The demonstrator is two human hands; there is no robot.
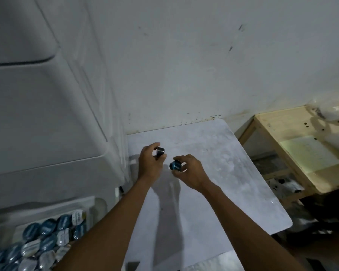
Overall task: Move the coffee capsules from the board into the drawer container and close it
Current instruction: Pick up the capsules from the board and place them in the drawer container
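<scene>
My left hand (149,163) grips a dark coffee capsule (160,151) with a silver foil lid, held on its side above the far left part of the white board (213,163). Just to its right, my right hand (190,171) holds a capsule with a blue lid (175,165), lid turned toward me. Both hands hover over the board, a short gap between them. The open drawer container (47,237) at the bottom left holds several capsules with blue and silver lids. I see no loose capsules lying on the board.
A large white appliance (37,114) rises on the left, directly above the drawer. A white wall stands behind the board. A wooden shelf frame (294,153) sits to the right, below board level, with dark clutter beneath it.
</scene>
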